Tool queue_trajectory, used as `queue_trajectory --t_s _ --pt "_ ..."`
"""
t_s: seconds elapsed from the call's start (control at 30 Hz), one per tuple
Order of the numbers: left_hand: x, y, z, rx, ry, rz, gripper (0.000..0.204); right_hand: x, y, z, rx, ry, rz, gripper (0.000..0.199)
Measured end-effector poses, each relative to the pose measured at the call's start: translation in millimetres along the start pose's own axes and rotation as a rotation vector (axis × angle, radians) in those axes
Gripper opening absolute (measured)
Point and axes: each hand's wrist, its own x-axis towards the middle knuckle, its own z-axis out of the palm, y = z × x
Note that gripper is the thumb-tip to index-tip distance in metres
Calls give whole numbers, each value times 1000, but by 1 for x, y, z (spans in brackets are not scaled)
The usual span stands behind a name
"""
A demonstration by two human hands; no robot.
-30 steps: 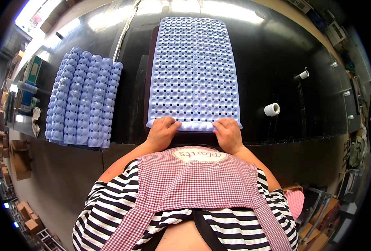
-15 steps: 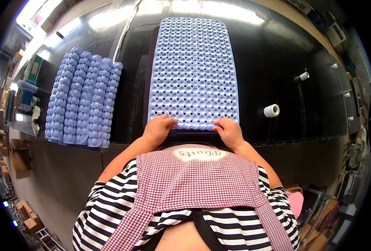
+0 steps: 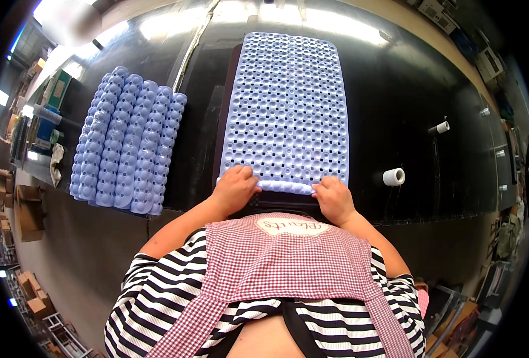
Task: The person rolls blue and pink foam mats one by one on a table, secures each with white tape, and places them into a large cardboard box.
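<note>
A light blue bath mat [image 3: 288,107], dotted with round bumps and small square holes, lies lengthwise in front of me on a dark flat board. Its near edge is curled over into a narrow roll. My left hand [image 3: 236,189] grips the left end of that roll, fingers bent over it. At the right end my right hand [image 3: 334,200] holds the same roll, fingertips closed on the edge. What lies under the fingers is hidden.
Several rolled blue mats [image 3: 127,143] lie side by side on the black table [image 3: 390,101] to the left, shiny in places like clear wrap. Two small white rolls [image 3: 394,176] sit at the right. Boxes and bottles [image 3: 49,116] stand at the far left.
The near edge has gone from a thin fold to a thicker roll, both hands curling it away from me. The whole view has shifted slightly.
</note>
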Motion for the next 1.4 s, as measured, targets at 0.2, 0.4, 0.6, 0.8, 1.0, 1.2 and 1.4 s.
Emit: queue_trajectory --t_s 0.2,0.4,0.6,0.8,1.0,1.2,1.4 --pt "33 -2 -2 -33 -20 -126 12 23 11 4 61 192 79 16" --pt "37 3 7 14 12 14 20 25 -3 11 -126 184 46 18" --pt "3 18 9 -37 -211 -33 66 -10 -1 18 -110 -51 55 77" --pt "99 -13 16 14 -259 -326 90 84 53 20 -204 -21 184 73" --pt "188 -55 12 94 -286 -392 83 161 99 18 -259 240 175 52" --pt "198 -73 34 67 -135 -231 60 118 45 30 -224 273 69 53" --pt "177 -62 43 87 160 10 24 125 41 30 -132 -5 280 91"
